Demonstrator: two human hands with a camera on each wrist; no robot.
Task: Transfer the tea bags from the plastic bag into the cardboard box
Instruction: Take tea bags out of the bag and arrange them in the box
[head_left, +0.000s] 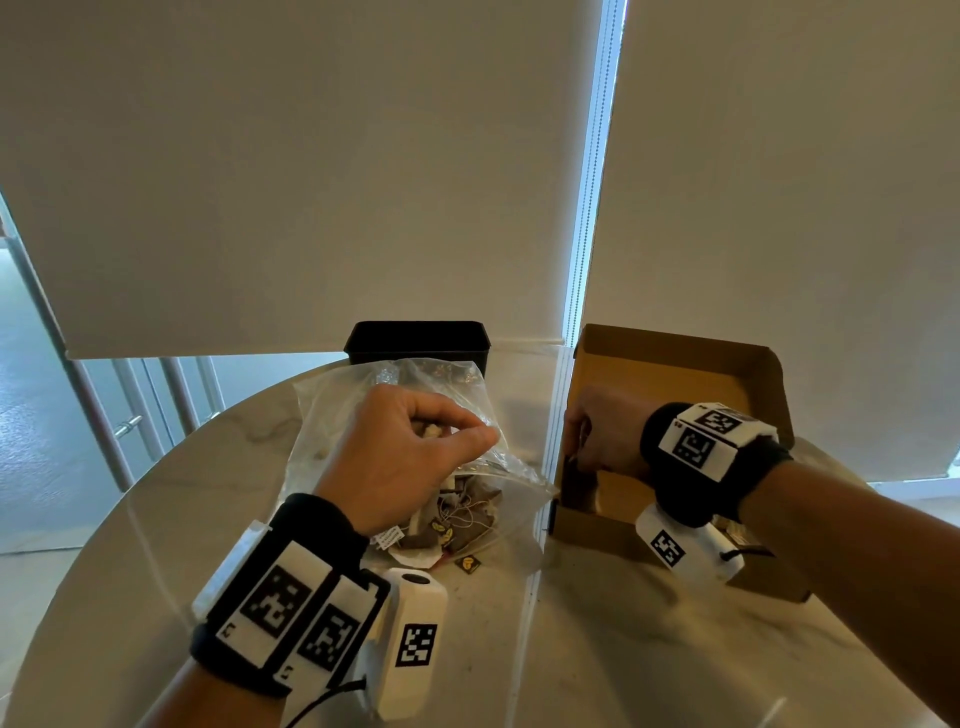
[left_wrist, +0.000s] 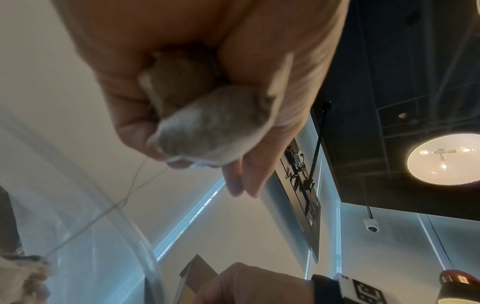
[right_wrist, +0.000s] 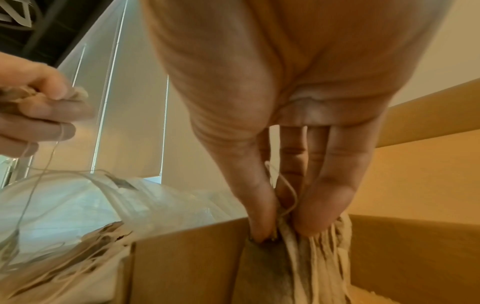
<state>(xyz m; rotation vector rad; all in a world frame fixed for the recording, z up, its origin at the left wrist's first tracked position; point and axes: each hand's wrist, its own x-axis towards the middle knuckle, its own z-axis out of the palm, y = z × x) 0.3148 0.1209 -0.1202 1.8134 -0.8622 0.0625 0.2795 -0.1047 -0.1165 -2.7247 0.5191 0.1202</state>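
A clear plastic bag (head_left: 332, 410) lies mid-table with several tea bags (head_left: 457, 519) and strings spilling from its near mouth. My left hand (head_left: 415, 441) hovers above it, fingers curled round two tea bags (left_wrist: 207, 123) whose strings trail down to the bag. The open cardboard box (head_left: 675, 364) stands to the right. My right hand (head_left: 597, 441) reaches down inside its left end. In the right wrist view, its thumb and fingers (right_wrist: 322, 205) pinch the tops of a bundle of tea bags (right_wrist: 306, 257) standing against the box wall (right_wrist: 187, 267).
A black rectangular tub (head_left: 415, 340) stands behind the plastic bag at the table's far edge. The round marble table (head_left: 597, 649) has its rim close on the left. A loose tea tag (head_left: 467, 564) lies just before the bag. Window blinds hang behind.
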